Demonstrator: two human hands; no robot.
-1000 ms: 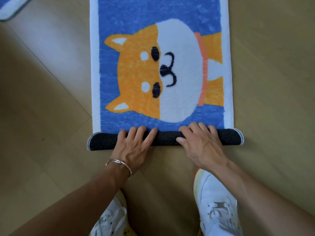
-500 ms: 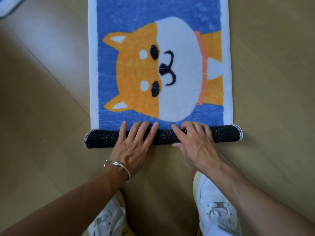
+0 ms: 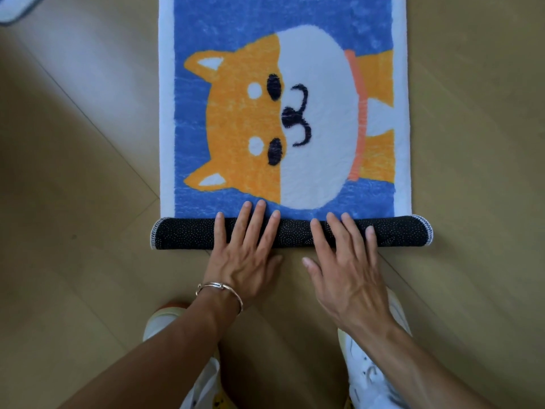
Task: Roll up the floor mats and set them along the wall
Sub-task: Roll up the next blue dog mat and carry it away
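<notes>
A blue floor mat with a white border and an orange-and-white dog face lies flat on the wooden floor. Its near end is wound into a low roll that shows the black dotted backing. My left hand, with a bracelet at the wrist, presses on the roll's left half with straight fingers. My right hand lies flat on the right half, fingers stretched over the roll onto the blue pile. The mat's far end runs out of view at the top.
The corner of a second mat, white-edged, shows at the top left. My two white shoes stand just behind my hands. Bare wooden floor spreads on both sides of the mat.
Both hands have pushed the roll forward, away from me. The roll has grown thicker and now lies just under the dog's face. My fingers have straightened out over it.
</notes>
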